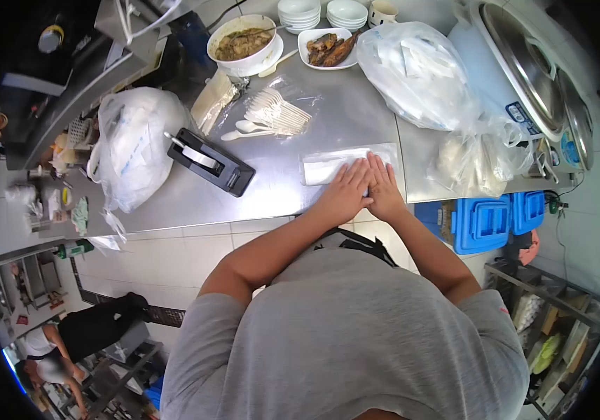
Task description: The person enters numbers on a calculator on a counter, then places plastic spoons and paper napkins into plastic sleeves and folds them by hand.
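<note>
A flat clear plastic packet with something white inside (317, 171) lies on the steel counter in front of me. My left hand (347, 187) rests flat on the packet's right part, fingers stretched out. Beside it, my right hand (384, 187) presses down with straight fingers, and the two hands touch at the thumbs. Both palms cover part of the packet. To the left, pale disposable forks (279, 110) lie fanned out on clear plastic film, with pale spoons (246, 127) next to them. A black tape dispenser (212, 164) stands left of the packet.
White plastic bags (139, 143) stand at left, with another large bag (415, 73) at back right and a smaller one (475, 161) below it. Behind are a bowl of food (244, 43), a plate (329, 49) and stacked bowls. Blue-lidded bins (482, 224) sit below; another person works at lower left.
</note>
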Action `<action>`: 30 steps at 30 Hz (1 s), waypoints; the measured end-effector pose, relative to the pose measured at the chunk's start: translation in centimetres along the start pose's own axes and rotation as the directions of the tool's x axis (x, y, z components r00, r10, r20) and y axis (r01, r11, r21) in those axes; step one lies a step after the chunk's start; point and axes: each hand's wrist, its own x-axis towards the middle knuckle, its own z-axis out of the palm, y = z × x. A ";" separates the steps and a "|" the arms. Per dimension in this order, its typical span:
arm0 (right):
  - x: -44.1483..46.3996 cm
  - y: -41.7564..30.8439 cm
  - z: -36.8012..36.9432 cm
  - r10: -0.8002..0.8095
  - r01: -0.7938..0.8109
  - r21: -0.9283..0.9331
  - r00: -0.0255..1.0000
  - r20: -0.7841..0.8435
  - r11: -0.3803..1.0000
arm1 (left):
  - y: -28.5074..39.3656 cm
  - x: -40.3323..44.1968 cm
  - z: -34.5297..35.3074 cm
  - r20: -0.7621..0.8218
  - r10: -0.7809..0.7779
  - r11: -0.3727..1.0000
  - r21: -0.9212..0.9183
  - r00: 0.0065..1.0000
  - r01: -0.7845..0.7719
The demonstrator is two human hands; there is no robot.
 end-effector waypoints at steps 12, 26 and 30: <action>-0.6 -0.6 -1.5 0.228 -0.225 -0.050 0.971 0.066 0.973 | -7.9 -5.0 -1.8 -0.058 -0.281 0.954 0.093 0.958 0.285; 0.2 -0.9 -3.4 0.249 -0.230 -0.106 0.941 0.230 0.967 | -7.5 -7.0 -2.0 0.229 -0.684 0.220 -0.840 0.693 0.495; 0.0 -0.7 -3.1 0.253 -0.236 -0.098 0.938 0.235 0.967 | -8.0 -6.9 -1.7 0.167 -0.636 0.415 -0.749 0.753 0.516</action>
